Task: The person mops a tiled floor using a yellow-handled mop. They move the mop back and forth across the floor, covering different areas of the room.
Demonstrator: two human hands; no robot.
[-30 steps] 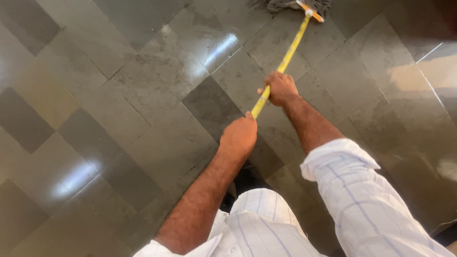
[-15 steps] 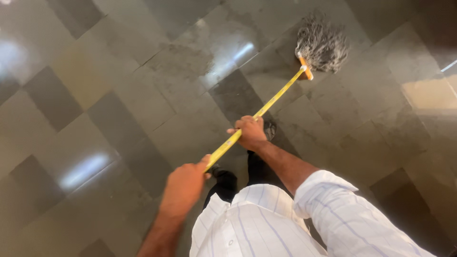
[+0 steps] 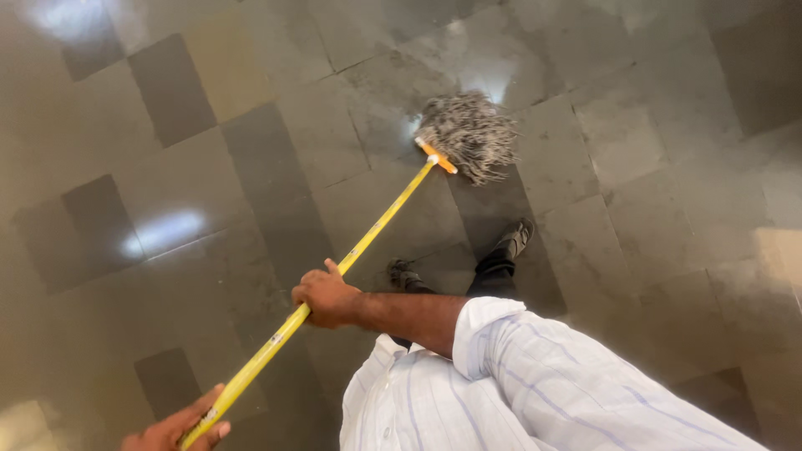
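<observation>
A mop with a long yellow handle [image 3: 380, 224] and a grey string head [image 3: 472, 134] rests on the tiled floor ahead of me. My right hand [image 3: 326, 296] is wrapped around the handle at its middle. Lower down, at the frame's bottom edge, my left hand [image 3: 171, 430] grips the handle's near end. An orange clamp [image 3: 436, 156] joins handle and mop head. My two dark shoes [image 3: 510, 242] stand just behind the mop head, and my white striped shirt fills the lower right.
The floor [image 3: 209, 192] is glossy stone tile in grey, dark grey and tan squares, with bright light reflections at the top left and left middle. A wet sheen shows around the mop head.
The mop head has been drawn back toward my feet and to the left. Both hands have swung down and left with the handle, and the view has tilted.
</observation>
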